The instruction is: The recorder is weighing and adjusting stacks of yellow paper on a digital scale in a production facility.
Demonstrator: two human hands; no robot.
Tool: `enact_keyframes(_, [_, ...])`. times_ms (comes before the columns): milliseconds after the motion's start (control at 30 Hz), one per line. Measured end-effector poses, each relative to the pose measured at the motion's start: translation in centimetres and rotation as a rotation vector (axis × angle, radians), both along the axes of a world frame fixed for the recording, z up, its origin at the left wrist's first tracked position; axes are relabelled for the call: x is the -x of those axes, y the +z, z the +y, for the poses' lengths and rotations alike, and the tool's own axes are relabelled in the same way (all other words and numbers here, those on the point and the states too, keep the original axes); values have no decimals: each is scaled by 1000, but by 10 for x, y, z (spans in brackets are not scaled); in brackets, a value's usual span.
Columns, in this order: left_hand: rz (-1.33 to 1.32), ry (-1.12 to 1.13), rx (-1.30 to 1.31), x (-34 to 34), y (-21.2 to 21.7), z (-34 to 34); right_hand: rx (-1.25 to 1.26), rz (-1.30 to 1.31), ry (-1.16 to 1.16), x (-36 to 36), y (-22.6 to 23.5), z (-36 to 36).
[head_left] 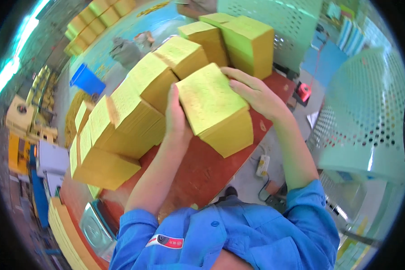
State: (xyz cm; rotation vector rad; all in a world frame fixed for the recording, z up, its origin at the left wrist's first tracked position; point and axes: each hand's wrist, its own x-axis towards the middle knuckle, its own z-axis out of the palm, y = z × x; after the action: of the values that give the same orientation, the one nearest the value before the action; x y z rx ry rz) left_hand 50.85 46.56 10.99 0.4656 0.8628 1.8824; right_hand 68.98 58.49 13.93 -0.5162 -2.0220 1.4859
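A thick stack of yellow paper sheets (213, 101) sits between my two hands above the red tabletop (189, 173). My left hand (176, 118) presses flat along its left side, with the palm partly hidden. Against its far right edge lies my right hand (255, 92), fingers reaching over the upper corner. I cannot tell whether the stack's underside rests on the table. Close beyond my left hand runs a curved row of similar yellow paper stacks (137, 119). More tall stacks (249, 42) stand at the table's far end.
A metal-topped scale (96, 227) sits at the table's near left. A blue bin (86, 80) stands on the floor beyond. To the right are a perforated pale green machine guard (364, 112), a power strip (263, 165) and a red spool (304, 92).
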Motion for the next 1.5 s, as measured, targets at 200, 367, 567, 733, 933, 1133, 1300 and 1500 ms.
enact_keyframes(200, [418, 216, 383, -6, 17, 4, 114, 428, -298, -15, -34, -23])
enact_keyframes(367, [427, 185, 342, 10, -3, 0, -203, 488, -307, -16, -52, -67])
enact_keyframes(567, [472, 219, 315, 1, -1, -2, -353, 517, -373, -12, -59, -62])
enact_keyframes(733, [435, 283, 313, 0, -1, 1, -314, 553, -407, -8, -62, -61])
enact_keyframes(933, [440, 253, 295, 4, -2, 2, -305, 520, -398, -14, -59, -61])
enact_keyframes(1133, [595, 149, 363, 12, 9, -1, -329, 460, -517, -30, -60, -75])
enact_keyframes(1300, [1096, 136, 258, 27, 31, -21, -476, 373, -563, -64, -105, -120])
enact_keyframes(1500, [1947, -49, -246, 38, 39, -38, -80, -117, -223, -35, -158, -181])
